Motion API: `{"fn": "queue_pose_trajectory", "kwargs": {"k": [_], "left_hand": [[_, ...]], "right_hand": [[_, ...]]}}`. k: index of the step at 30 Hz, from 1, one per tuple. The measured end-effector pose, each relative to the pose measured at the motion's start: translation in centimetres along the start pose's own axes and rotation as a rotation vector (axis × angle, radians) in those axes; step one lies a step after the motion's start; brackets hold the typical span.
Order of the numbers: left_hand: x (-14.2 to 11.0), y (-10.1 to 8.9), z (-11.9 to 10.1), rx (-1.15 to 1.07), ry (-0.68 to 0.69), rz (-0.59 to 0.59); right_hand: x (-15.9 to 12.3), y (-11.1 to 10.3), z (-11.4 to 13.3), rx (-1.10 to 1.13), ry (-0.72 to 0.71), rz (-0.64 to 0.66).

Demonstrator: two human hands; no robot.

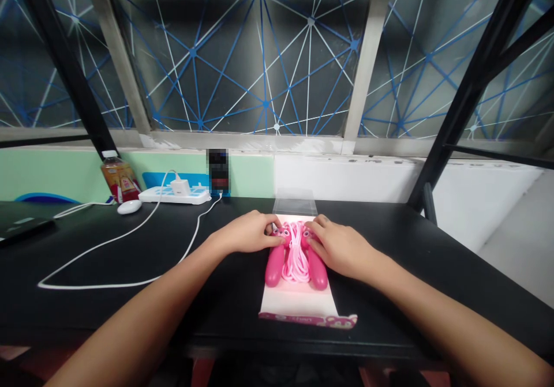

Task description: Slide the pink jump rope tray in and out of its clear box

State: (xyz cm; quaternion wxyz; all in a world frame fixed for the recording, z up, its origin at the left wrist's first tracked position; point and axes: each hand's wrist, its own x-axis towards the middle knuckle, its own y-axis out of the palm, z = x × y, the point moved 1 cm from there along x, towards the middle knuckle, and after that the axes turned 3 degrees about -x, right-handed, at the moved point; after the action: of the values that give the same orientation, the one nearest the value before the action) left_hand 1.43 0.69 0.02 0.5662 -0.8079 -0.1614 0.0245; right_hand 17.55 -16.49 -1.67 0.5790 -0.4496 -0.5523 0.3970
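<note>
A pink jump rope lies on a white card point(294, 301) whose near edge is folded and printed with a pink pattern. Its coiled cord point(296, 263) sits between the left handle point(274, 267) and the right handle point(318, 270), both topped with animal heads with eyes. My left hand point(249, 231) pinches the head of the left handle between thumb and fingers. On the other side, my right hand point(340, 244) has its fingers curled over the head of the right handle, partly covering it. Behind the card lies a clear plastic sleeve or box point(295, 203).
A white power strip point(173, 196) with a plugged-in charger point(180, 187) stands at the back left. A white cable point(99, 286) loops across the black table point(216, 323). Nearby are a bottle point(120, 178), a white mouse-like object point(129, 207) and a blurred-out dark device point(219, 171).
</note>
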Motion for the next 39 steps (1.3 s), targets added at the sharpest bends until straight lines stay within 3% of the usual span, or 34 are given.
{"fn": "queue_pose_trajectory", "kwargs": {"k": [2, 4, 8, 12, 17, 23, 27, 35, 39], "left_hand": [[0.1, 0.2, -0.2, 0.035, -0.005, -0.022], [0.3, 0.4, -0.4, 0.075, -0.009, -0.049], [0.8, 0.7, -1.0, 0.143, -0.001, -0.096], [1.2, 0.9, -0.9, 0.168, 0.038, -0.145], [2.2, 1.5, 1.1, 0.239, -0.010, -0.351], [3.3, 2.1, 3.4, 0.104, 0.056, -0.263], [3.3, 1.7, 3.3, 0.049, 0.081, -0.251], [3.0, 1.6, 3.0, -0.009, 0.107, -0.265], [2.9, 1.5, 3.0, -0.016, 0.107, -0.288]], "right_hand": [[-0.3, -0.9, 0.9, -0.088, -0.054, -0.043], [-0.7, -1.4, 1.9, -0.098, -0.196, -0.058], [-1.4, -0.9, 3.4, -0.104, -0.453, -0.038], [-1.2, 0.3, 3.1, -0.179, -0.438, -0.057], [-0.9, -0.2, 2.5, -0.170, -0.469, -0.031], [-1.4, -1.4, 2.7, -0.153, -0.533, -0.001], [-1.7, -1.2, 2.9, -0.106, -0.544, -0.005], [-0.7, 0.8, 1.6, -0.184, -0.419, -0.070], [-0.8, 0.4, 1.7, -0.214, -0.412, -0.089]]}}
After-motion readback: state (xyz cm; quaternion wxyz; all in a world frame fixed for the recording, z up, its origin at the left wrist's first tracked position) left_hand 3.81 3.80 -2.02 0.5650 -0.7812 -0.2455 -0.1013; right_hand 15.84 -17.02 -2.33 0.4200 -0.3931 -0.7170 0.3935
